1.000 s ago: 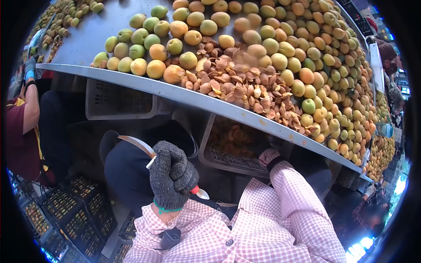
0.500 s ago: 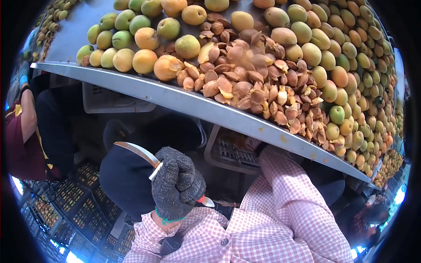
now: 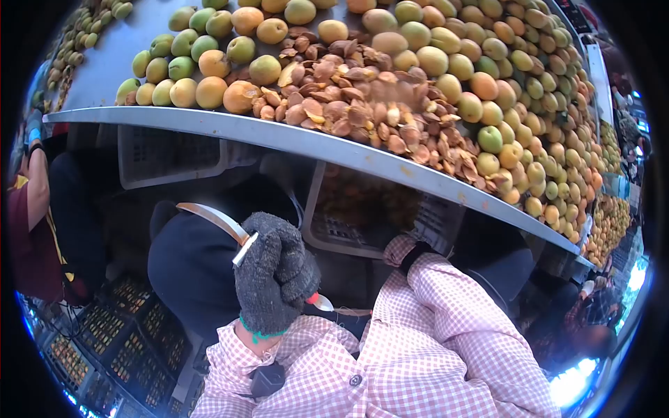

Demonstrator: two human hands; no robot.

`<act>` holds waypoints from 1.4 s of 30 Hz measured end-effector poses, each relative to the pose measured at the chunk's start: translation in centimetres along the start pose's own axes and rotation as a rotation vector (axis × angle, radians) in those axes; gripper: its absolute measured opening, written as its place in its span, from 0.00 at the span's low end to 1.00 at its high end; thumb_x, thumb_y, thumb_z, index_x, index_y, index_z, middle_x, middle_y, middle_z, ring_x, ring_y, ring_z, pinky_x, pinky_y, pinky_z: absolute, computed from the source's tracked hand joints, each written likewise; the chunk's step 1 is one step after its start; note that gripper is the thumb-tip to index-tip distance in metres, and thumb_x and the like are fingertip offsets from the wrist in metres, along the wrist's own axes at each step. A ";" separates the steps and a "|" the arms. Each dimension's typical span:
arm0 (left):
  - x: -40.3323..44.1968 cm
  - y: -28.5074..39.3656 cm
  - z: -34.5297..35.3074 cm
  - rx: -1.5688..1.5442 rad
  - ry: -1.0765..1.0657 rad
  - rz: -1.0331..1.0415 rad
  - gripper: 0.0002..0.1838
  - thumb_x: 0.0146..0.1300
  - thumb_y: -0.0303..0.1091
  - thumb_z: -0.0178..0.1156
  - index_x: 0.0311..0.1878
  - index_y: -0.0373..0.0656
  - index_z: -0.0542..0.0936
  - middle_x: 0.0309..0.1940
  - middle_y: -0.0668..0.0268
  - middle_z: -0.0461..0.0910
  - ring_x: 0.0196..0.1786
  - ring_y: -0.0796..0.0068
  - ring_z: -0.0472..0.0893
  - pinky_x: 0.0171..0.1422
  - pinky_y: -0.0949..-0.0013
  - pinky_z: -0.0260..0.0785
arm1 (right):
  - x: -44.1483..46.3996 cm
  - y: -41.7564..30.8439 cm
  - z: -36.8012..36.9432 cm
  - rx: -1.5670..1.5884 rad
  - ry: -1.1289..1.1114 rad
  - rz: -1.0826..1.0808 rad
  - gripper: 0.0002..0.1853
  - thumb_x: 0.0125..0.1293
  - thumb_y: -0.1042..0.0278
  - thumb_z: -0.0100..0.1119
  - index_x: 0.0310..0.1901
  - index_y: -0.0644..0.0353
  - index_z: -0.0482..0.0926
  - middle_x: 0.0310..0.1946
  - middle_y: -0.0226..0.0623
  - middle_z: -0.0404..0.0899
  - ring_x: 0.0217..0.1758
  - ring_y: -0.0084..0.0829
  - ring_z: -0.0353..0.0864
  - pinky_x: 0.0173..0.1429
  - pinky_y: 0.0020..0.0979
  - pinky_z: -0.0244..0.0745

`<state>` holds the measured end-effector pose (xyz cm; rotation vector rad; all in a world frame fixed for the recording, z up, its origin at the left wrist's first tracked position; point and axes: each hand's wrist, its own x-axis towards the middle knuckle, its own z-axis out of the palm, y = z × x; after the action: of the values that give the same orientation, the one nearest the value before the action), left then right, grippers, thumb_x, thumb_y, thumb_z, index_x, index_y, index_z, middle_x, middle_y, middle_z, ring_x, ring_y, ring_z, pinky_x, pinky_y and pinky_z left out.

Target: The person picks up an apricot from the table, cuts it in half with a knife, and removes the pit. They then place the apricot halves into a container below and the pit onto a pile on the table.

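Observation:
My left hand (image 3: 275,275), in a dark grey knitted glove with a green edge, is closed around a knife (image 3: 212,217). Its curved blade points up and left, and a red piece with a pale tip (image 3: 320,302) sticks out on the other side of the fist. My right arm, in a pink checked sleeve (image 3: 463,299) with a black band, reaches down towards a plastic crate (image 3: 327,240) under the table edge. Shadow hides the right hand's fingers. Brownish fruit lies dimly visible in that crate.
On the metal table (image 3: 279,139) lie many green to orange apricots (image 3: 488,87) and a heap of brown pits and scraps (image 3: 362,97). Another crate (image 3: 174,157) stands under the table. A person in a maroon shirt (image 3: 31,244) works at left. Trays (image 3: 132,327) of fruit pieces stand below.
The view has shifted, so the tabletop sits further left and more of the crate shows. My right sleeve end and black band have come into sight. The left hand still grips the knife.

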<state>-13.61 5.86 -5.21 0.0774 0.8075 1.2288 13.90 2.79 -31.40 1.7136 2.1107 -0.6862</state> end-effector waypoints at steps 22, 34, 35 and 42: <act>-5.2 -1.7 6.1 -0.006 -0.317 0.029 0.11 0.73 0.41 0.47 0.39 0.45 0.73 0.17 0.78 0.55 0.14 0.88 0.55 0.15 0.81 0.49 | -19.2 -7.2 -16.3 0.450 -0.330 -0.313 0.26 0.69 0.50 0.50 0.61 0.60 0.71 0.57 0.49 0.74 0.61 0.44 0.72 0.64 0.37 0.66; 1.0 1.0 4.2 -0.276 -0.415 0.001 0.15 0.74 0.42 0.45 0.38 0.42 0.74 0.17 0.77 0.55 0.13 0.88 0.55 0.16 0.80 0.51 | -7.9 -2.6 -20.6 0.146 -0.403 -0.211 0.23 0.69 0.58 0.49 0.61 0.60 0.69 0.57 0.48 0.74 0.60 0.45 0.73 0.60 0.42 0.71; 1.7 1.0 3.6 -0.325 -0.394 0.012 0.15 0.74 0.42 0.45 0.39 0.41 0.74 0.16 0.77 0.56 0.12 0.88 0.55 0.15 0.80 0.50 | -5.3 -1.7 -18.8 0.143 -0.424 -0.222 0.23 0.69 0.58 0.49 0.61 0.60 0.69 0.57 0.48 0.74 0.60 0.45 0.73 0.60 0.42 0.71; 2.3 2.7 2.1 -0.161 -0.397 0.097 0.14 0.70 0.47 0.50 0.43 0.46 0.70 0.12 0.77 0.53 0.07 0.87 0.53 0.10 0.79 0.47 | 7.3 -2.7 -15.6 0.650 -0.658 -0.327 0.23 0.69 0.58 0.49 0.61 0.60 0.68 0.58 0.47 0.73 0.61 0.44 0.72 0.61 0.43 0.70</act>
<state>-14.36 9.61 -3.59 0.2244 0.3625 1.3114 10.31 17.01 -22.00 1.1196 1.7766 -1.8918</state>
